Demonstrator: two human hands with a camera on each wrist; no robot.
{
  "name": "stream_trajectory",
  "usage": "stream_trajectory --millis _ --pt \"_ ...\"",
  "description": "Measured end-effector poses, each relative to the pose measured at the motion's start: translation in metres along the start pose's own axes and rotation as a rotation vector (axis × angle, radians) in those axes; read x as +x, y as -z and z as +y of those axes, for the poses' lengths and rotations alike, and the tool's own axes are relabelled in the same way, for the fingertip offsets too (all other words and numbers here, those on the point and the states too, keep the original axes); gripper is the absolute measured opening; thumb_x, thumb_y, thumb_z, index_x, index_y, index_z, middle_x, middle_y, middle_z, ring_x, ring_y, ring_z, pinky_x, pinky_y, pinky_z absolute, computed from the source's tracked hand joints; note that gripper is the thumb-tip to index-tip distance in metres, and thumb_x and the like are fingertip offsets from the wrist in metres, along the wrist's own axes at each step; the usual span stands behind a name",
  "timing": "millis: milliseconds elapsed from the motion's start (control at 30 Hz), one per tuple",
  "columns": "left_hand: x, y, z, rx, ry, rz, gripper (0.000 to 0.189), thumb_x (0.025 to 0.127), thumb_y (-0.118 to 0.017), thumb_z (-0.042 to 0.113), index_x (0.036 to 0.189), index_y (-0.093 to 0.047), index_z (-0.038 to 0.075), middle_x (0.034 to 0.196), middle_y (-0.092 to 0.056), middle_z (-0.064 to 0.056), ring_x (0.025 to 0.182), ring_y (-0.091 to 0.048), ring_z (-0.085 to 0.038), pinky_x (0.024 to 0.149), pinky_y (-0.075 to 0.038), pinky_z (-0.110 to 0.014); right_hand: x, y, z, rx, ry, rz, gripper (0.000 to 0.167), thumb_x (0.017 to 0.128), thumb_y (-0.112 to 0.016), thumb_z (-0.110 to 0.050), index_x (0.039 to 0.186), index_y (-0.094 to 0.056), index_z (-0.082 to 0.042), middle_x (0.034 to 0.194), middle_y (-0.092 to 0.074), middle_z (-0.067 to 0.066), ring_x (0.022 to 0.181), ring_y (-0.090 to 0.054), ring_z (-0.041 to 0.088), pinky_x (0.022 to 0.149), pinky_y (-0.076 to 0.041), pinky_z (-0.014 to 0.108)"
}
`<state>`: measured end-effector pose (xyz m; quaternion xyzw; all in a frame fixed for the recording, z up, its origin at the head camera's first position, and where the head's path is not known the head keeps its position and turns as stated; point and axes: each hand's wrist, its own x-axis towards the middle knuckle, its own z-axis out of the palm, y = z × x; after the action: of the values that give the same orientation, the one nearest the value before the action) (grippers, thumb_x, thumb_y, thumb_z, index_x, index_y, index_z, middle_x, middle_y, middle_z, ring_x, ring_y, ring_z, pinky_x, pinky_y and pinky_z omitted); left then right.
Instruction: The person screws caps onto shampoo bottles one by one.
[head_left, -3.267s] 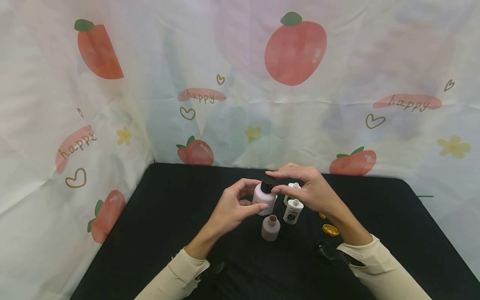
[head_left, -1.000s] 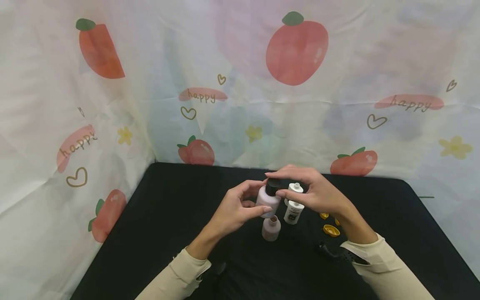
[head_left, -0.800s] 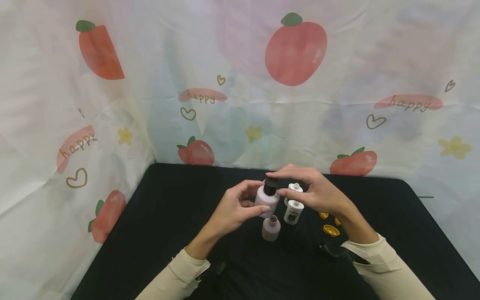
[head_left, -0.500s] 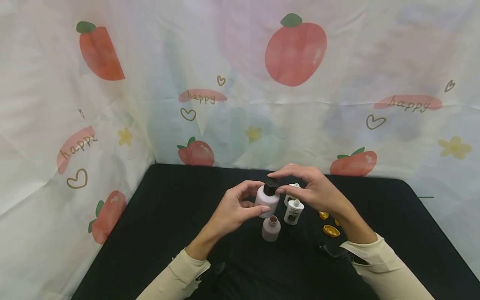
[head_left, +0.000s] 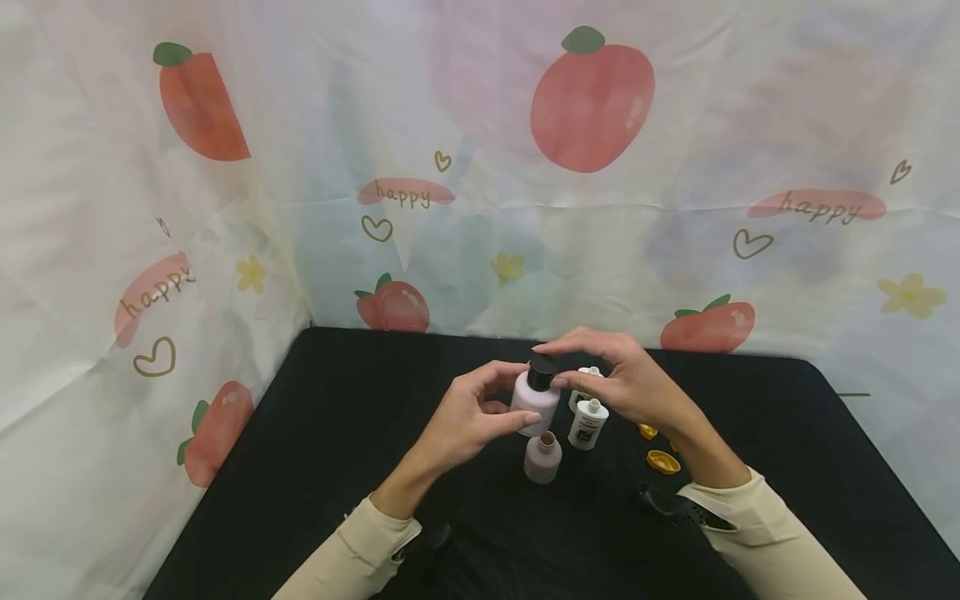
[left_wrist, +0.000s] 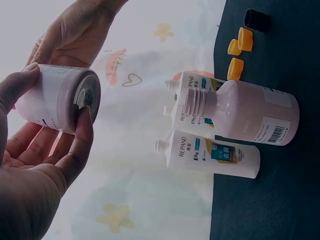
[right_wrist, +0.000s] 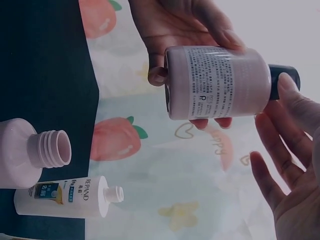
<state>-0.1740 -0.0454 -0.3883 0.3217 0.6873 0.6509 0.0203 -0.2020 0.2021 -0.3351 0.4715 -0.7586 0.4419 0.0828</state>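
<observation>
The bottle has shifted slightly right, left hand curled around it.

Standing bottles block the way below the held bottle.

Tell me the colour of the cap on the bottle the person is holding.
The cap is black; it shows best in the right wrist view.

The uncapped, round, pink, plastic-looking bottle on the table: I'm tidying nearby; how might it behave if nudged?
This pink bottle would probably slide or tip before rolling, since it stands upright. Looking glossy, it may feel slippery. With its threaded mouth open, any contents could spill.
</observation>
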Motion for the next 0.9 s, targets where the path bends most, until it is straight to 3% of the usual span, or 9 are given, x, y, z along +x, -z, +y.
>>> stream_trajectory --millis 233,633,900 --pt "0.001 0.000 0.001 -0.007 0.018 0.010 0.050 0.087 -0.080 0.004 0.134 -0.061 0.007 0.122 -0.068 -0.012 0.104 -0.068 -0.019 0.080 -0.061 -0.034 -0.001 -0.003 0.002 -0.005 -0.021 0.016 0.054 0.083 -0.078 0.009 0.132 -0.067 -0.009 0.122 -0.071 0.007 0.112 -0.064 0.017 0.096 -0.051 0.024" --pt "0.002 -0.001 -0.001 0.010 0.039 0.016 0.050 0.088 -0.080 0.006 0.134 -0.061 0.008 0.122 -0.068 -0.011 0.106 -0.068 -0.019 0.081 -0.061 -0.034 0.000 -0.007 0.001 -0.007 -0.066 0.028 0.046 0.085 -0.080 0.002 0.125 -0.068 -0.017 0.114 -0.068 -0.004 0.103 -0.062 0.013 0.092 -0.051 0.027" --pt "0.002 -0.003 -0.002 0.005 0.049 0.040 0.051 0.088 -0.080 0.006 0.134 -0.060 0.009 0.121 -0.068 -0.011 0.108 -0.067 -0.021 0.081 -0.061 -0.036 -0.002 -0.012 -0.005 -0.039 -0.226 0.080 0.039 0.087 -0.081 -0.011 0.123 -0.070 -0.022 0.121 -0.070 -0.006 0.118 -0.063 0.017 0.100 -0.048 0.027"
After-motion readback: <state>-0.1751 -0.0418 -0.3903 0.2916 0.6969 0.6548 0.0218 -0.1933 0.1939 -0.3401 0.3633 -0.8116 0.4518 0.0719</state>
